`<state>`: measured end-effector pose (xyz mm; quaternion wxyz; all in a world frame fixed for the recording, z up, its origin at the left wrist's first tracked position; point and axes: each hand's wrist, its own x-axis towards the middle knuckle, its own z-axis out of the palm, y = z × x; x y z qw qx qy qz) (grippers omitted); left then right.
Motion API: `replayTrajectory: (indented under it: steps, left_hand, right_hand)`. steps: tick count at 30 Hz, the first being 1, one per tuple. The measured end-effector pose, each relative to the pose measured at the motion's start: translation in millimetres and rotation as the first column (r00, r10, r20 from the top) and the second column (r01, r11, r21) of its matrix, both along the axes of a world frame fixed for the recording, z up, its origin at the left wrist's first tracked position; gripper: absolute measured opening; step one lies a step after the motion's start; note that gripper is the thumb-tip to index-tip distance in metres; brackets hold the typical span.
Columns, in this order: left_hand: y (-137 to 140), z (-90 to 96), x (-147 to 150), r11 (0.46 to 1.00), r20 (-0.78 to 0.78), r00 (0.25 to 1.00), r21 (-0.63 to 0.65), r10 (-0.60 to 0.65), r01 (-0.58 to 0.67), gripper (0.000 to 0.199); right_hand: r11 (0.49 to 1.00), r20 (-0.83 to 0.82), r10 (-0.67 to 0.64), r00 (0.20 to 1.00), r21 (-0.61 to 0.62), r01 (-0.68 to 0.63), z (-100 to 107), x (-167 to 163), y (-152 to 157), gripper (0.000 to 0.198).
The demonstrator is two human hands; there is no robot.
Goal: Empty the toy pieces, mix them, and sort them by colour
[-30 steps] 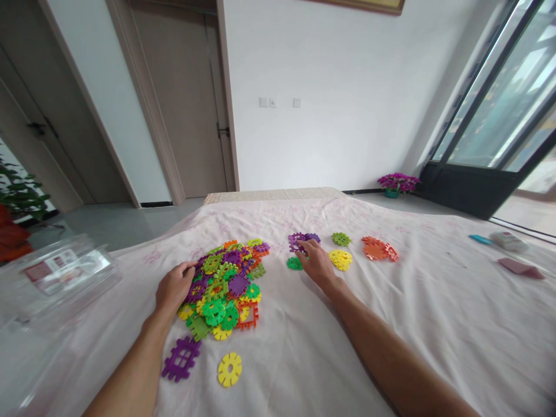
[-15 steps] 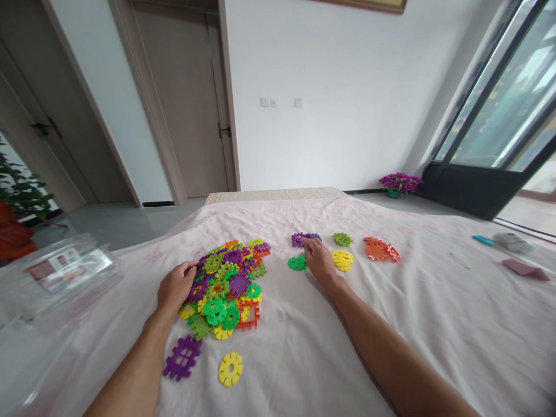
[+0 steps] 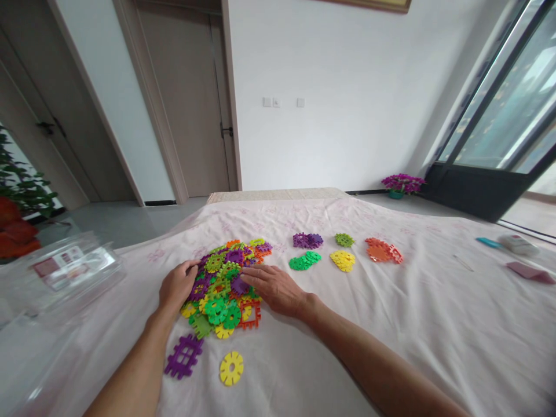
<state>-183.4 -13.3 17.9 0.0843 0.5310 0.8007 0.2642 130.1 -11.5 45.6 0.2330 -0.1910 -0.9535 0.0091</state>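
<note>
A heap of plastic interlocking pieces (image 3: 216,311), in purple, green, yellow and orange, lies on the cloth in front of me. My left hand (image 3: 176,286) rests against the heap's left edge, thumb apart and other fingers partly hidden, with no piece visibly gripped. Over the heap's right side is my right hand (image 3: 278,288), its fingers stretched out and touching the pieces beside a purple square (image 3: 238,285). Farther right lie small colour groups: purple pieces (image 3: 307,240), green discs (image 3: 304,260), yellow discs (image 3: 343,261), a light green group (image 3: 344,239) and orange squares (image 3: 380,251).
Near me on the pale cloth (image 3: 417,324) are a loose purple square (image 3: 184,355) and a yellow disc (image 3: 231,368). Clear plastic packaging (image 3: 69,269) sits at the left. A pink item (image 3: 530,272) and a white object (image 3: 518,245) lie far right.
My right hand has moved left and nearer, from the purple group onto the heap. The purple group and green discs are now uncovered. My left hand stays at the heap's edge.
</note>
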Motion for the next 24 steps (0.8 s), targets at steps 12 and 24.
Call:
replayTrajectory:
  steps: [12, 24]
  left_hand:
    - [1, -1.4, -2, 1.000, -0.003, 1.000, -0.007, 0.009, -0.009, 0.038]
    - [1, -0.7, -1, 1.000, -0.019, 1.000, -0.013, 0.000, 0.000, 0.040]
  right_hand:
    - [0.998, -0.056, -0.031, 0.998, 0.046, 0.034, -13, 2, 5, 0.023]
    - [0.821, -0.448, -0.570, 0.689, -0.269, 0.504, -15, 56, 50, 0.026]
